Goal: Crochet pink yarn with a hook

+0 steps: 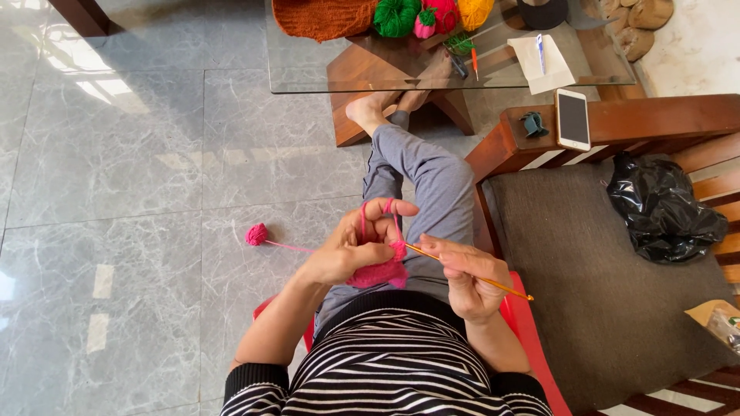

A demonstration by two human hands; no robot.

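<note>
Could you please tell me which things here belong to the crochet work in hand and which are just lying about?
In use: crochet hook, pink crocheted piece, pink yarn ball.
Lying about: phone, black plastic bag, green yarn, orange knitted piece.

A left hand (351, 250) pinches pink crochet work (379, 271) over the lap; the right hand (466, 277) grips an orange hook (470, 275). A small pink yarn ball (257, 234) lies on the floor left of the work.

— What colours are seen near the middle?
— Pink yarn (378, 271), an orange-yellow crochet hook (470, 275), and a black-and-white striped top (393, 362).
— And far off?
— Green yarn (396, 17), a rust-orange knit (324, 17), and a grey marbled floor (116, 192).
</note>
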